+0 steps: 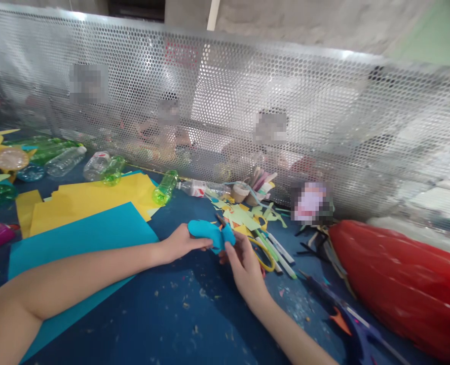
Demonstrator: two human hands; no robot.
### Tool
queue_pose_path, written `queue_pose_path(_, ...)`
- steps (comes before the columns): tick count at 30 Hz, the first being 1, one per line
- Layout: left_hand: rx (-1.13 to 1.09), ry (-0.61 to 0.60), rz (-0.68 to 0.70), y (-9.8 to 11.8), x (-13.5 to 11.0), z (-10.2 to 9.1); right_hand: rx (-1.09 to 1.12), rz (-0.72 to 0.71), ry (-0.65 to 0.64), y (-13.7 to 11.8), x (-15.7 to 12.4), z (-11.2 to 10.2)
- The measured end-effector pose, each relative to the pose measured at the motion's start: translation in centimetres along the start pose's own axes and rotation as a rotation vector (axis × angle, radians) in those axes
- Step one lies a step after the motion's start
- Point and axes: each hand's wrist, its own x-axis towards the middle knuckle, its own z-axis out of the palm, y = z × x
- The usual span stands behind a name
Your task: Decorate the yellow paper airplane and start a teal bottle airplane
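My left hand point(181, 244) pinches a curved, cut-out piece of blue paper point(203, 229) between thumb and fingers. The paper's other end is bent over and curled, and my right hand point(246, 261) grips it there with closed fingers. The piece is held above the blue table point(194, 314). Beside my right hand is a yellow loop point(266, 256), which looks like a scissors handle; the hand covers part of it. Under my left forearm lies a large blue paper sheet point(96, 230), overlapping several yellow sheets point(91, 200).
Paper scraps point(242, 215) and several markers point(282, 253) lie beyond my right hand. A purple-blue glue gun point(356, 319) and a red plastic bag point(400, 279) are at right. Plastic bottles point(166, 186) line the perforated metal screen point(134, 96), with people behind it.
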Motion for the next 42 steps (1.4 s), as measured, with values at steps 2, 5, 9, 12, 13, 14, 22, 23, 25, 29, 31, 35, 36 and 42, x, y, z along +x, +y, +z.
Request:
queue_pose_path(2,-0.011,0.004,-0.030,0.0,0.0,-0.2,-0.022,0.037,0.067,-0.3,0.0,-0.2)
queue_pose_path(5,-0.226,0.013,-0.090,-0.1,0.3,-0.5,-0.041,0.038,0.124,-0.7,0.1,-0.3)
queue_pose_path(9,-0.342,-0.011,-0.102,-0.1,0.4,-0.6,0.003,0.036,0.066,-0.9,0.3,-0.2)
queue_pose_path(12,-0.143,-0.072,-0.025,-0.1,-0.2,-0.2,0.054,0.041,-0.041,-0.7,0.2,-0.2)
queue_pose_path(13,-0.078,-0.102,0.009,-0.1,-0.4,0.0,0.055,0.048,-0.060,-0.6,0.2,-0.1)
queue_pose_path(14,-0.029,-0.134,0.040,-0.1,-0.6,0.1,0.050,0.056,-0.066,-0.5,0.2,-0.1)
queue_pose_path(22,0.217,-0.182,0.040,-0.6,-0.3,-0.3,-0.151,0.044,-0.045,-0.7,0.6,-1.0)
queue_pose_path(23,0.221,-0.162,0.022,-0.6,-0.1,-0.4,-0.294,-0.008,-0.019,-0.8,0.8,-1.4)
queue_pose_path(25,0.174,-0.107,-0.007,-0.7,0.2,-0.6,-0.680,-0.159,0.046,-0.8,1.1,-2.2)
queue_pose_path(29,0.055,0.004,-0.021,-0.4,0.6,-1.0,-1.332,-0.223,0.084,-0.6,1.6,-3.5)
queue_pose_path(31,0.066,0.041,-0.007,-0.2,0.8,-1.3,-1.460,-0.128,0.018,-0.5,1.6,-3.8)
queue_pose_path(35,0.118,0.089,0.009,0.0,1.3,-2.1,-1.445,0.012,-0.049,-0.5,1.8,-4.3)
queue_pose_path(36,0.122,0.096,0.004,0.0,1.5,-2.3,-1.402,0.052,-0.049,-0.6,1.9,-4.5)
queue_pose_path(42,0.084,0.113,-0.085,0.0,2.0,-3.2,-1.074,0.180,-0.037,-1.2,2.7,-5.3)
